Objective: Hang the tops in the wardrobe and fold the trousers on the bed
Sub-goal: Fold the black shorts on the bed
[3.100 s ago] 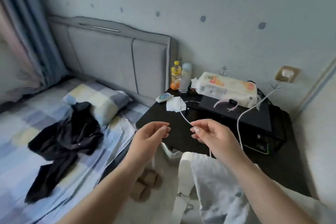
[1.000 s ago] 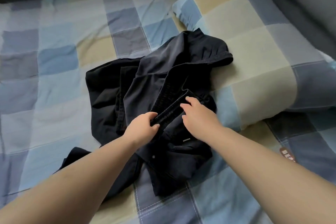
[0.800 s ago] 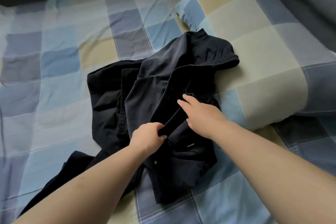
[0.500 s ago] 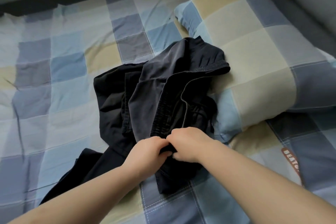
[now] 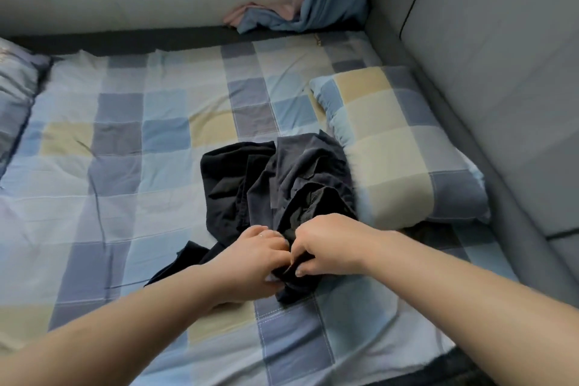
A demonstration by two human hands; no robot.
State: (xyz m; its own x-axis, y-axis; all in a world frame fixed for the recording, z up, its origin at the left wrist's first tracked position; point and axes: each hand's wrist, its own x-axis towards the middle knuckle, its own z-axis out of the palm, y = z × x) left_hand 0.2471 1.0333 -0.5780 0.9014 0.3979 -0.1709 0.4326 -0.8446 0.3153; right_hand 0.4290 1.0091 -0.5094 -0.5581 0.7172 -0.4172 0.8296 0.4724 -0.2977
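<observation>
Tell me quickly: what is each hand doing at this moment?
Left hand: closed, gripping the black trousers.
Right hand: closed, pinching the same trousers beside the left.

Bed [image 5: 125,141]: trousers [image 5: 282,178], pillow [image 5: 394,147]

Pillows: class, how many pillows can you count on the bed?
2. One checked pillow lies at the right by the headboard, beside the dark trousers. Another pillow is cut off at the left edge. More may lie outside the view.
</observation>
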